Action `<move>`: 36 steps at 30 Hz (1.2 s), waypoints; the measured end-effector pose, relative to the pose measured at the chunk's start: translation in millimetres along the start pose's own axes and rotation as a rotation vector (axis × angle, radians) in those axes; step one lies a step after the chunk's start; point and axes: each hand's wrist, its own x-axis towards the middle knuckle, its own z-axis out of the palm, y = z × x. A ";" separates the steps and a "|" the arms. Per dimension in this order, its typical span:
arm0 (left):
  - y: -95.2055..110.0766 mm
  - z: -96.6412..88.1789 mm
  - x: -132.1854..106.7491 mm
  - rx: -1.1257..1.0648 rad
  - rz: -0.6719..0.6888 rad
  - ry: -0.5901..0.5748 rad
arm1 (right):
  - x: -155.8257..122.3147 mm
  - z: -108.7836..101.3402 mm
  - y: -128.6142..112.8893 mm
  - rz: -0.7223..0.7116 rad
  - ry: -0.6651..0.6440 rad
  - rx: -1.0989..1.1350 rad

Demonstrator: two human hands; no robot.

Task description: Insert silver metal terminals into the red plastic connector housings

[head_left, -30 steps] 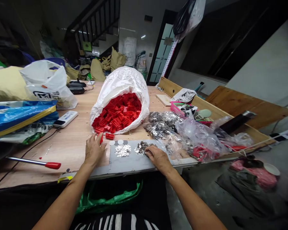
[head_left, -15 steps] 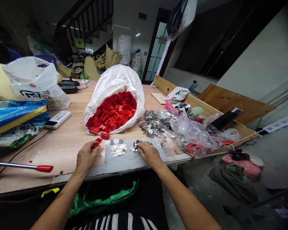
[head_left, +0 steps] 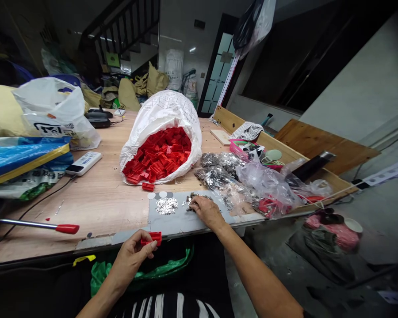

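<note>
Bright red: the plastic pieces heaped at centre, inside a white woven sack printed with a grey line pattern. Silver: the metal flakes on the grey board at lower centre. Lower edge: a black shirt with white stripes — beside it, a green plastic bag. Left edge: a blue bag with a yellow band. Right of centre: a pink basket.

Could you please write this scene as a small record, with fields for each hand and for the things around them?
Left hand: holds red piece
Right hand: touches silver bits
Under right hand: grey board
Beside right hand: silver pile
Beyond the board: white sack of red pieces
Surface: wooden table
</note>
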 end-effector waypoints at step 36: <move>-18.0 -2.8 0.7 -0.096 0.013 0.040 | -3.5 3.9 4.4 -0.061 -0.032 -0.013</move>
